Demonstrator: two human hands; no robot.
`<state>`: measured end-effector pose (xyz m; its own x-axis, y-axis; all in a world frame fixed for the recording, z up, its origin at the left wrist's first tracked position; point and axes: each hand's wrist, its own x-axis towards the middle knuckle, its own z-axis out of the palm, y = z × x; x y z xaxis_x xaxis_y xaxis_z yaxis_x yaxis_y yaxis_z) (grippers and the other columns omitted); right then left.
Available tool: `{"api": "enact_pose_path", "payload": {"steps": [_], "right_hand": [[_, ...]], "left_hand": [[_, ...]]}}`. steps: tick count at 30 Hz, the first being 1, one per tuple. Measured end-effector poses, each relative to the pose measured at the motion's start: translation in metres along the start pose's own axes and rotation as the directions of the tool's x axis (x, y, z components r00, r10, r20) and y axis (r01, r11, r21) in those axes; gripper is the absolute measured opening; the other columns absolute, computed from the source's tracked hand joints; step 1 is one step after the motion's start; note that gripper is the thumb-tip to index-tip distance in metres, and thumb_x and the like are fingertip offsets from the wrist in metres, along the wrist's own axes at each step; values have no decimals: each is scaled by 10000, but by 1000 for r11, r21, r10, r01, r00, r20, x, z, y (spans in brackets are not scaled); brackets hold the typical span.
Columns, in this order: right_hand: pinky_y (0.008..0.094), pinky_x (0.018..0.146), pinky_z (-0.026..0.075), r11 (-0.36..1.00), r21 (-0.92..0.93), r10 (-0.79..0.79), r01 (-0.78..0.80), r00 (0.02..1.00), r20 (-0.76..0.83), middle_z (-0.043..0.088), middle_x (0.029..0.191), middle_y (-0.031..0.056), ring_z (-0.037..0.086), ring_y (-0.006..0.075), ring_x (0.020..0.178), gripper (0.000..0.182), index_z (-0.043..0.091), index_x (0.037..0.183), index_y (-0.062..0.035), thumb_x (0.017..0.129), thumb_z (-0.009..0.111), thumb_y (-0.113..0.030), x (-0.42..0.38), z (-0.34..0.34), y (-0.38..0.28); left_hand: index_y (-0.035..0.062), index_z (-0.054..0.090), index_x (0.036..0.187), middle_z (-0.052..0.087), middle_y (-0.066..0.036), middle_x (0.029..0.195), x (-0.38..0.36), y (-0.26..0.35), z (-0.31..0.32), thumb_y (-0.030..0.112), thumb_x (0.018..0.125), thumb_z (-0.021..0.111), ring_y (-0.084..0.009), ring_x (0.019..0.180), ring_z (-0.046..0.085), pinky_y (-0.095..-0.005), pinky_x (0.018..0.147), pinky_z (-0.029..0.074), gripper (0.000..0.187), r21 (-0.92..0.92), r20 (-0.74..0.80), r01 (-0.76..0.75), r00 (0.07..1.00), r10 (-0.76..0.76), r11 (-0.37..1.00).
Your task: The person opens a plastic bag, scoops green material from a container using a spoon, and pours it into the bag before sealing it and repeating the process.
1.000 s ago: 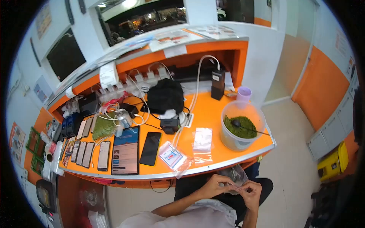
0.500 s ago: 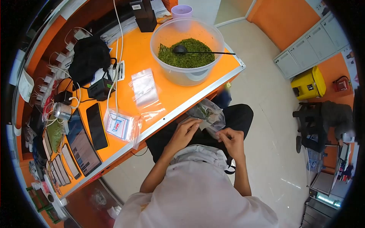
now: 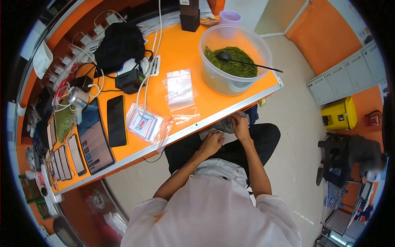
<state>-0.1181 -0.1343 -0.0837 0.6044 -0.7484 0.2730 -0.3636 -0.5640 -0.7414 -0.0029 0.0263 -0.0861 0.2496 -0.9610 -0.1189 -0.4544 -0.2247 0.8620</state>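
A clear plastic bag (image 3: 225,125) lies over my lap, just below the table's edge. My right hand (image 3: 240,126) is closed at the top of the bag, its fingers pinched on the plastic. Lower and to the left, my left hand (image 3: 212,143) is curled at the bag's near side; what its fingers hold is too small to make out. On the orange table (image 3: 152,96), a big translucent tub (image 3: 222,80) holds chopped green leaves (image 3: 236,66) with a black ladle (image 3: 224,56) resting on them. Empty zip bags (image 3: 180,88) lie left of the tub.
Printed packets (image 3: 144,122), a black phone (image 3: 116,121), a tablet (image 3: 95,142) and a black device (image 3: 131,81) with cables lie on the left. A purple cup (image 3: 229,17) stands behind the tub. At the right, a person (image 3: 358,152) bends near a yellow bin (image 3: 339,114).
The view has shifted, so the table appears farther right. My right hand has risen towards the table edge, and my left hand has curled in. Less of the bag shows now.
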Motion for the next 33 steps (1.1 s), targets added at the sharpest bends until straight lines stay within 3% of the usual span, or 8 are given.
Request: {"api": "enact_pose_path", "payload": {"steps": [7,13,17,21,24,27,29,33], "right_hand": [[376,626,529,986,-51,155,-159,985,-76,691,768,209,683,294,626,127,722,994,47,905,637,15,-13,-66,-42],[465,678,560,965,-243,91,-102,994,-56,706,874,276,718,432,778,119,720,981,54,895,653,7,-7,-59,-40],[504,735,546,983,-169,68,-76,996,-50,688,904,299,683,488,866,133,696,983,62,858,665,31,8,-38,-30],[520,787,531,999,13,29,-31,993,115,691,948,316,672,500,947,166,696,997,69,841,691,13,4,-11,-18],[509,765,533,983,-128,-86,132,944,318,704,970,301,674,501,907,181,702,1009,73,839,708,12,9,-35,-60],[482,719,537,998,8,42,-58,798,601,722,910,251,685,450,814,158,717,999,62,859,716,-13,21,-86,-162],[435,714,530,958,278,-159,67,933,323,717,923,177,680,350,804,167,728,1019,28,877,731,-60,20,-92,-205],[377,828,512,848,73,-530,526,832,161,681,1082,141,648,299,994,224,742,1091,-6,873,750,-56,58,-66,-232]], "left_hand": [[-19,658,1173,720,-216,1090,10,0,4,268,967,716,-377,982,723,-467,885,570,359,-178,-173,100,976,-131,979],[30,693,1120,740,-182,1022,66,17,16,399,974,686,-333,947,734,-451,852,559,397,39,-206,236,953,-223,971],[34,711,1016,730,-188,915,62,-13,22,248,976,656,-339,884,727,-436,804,554,225,-4,-191,153,970,-151,988],[17,703,1031,724,-191,863,26,-14,3,189,976,651,-332,813,719,-435,758,555,188,-44,-200,104,974,-111,994],[-25,699,921,691,-217,853,-3,-2,-14,161,941,696,-376,808,693,-461,750,529,187,-183,-130,83,986,-108,980],[-38,700,948,685,-213,828,-39,-12,-27,172,965,688,-374,813,697,-448,749,530,211,-200,-83,-8,997,-9,980],[-48,701,982,692,-212,886,-62,11,-52,175,983,680,-375,861,703,-443,769,534,224,-200,4,120,993,-122,972],[-18,726,1090,700,-171,997,-90,11,-60,145,1005,665,-307,900,705,-376,813,557,194,-177,-22,44,999,-49,983]]}}
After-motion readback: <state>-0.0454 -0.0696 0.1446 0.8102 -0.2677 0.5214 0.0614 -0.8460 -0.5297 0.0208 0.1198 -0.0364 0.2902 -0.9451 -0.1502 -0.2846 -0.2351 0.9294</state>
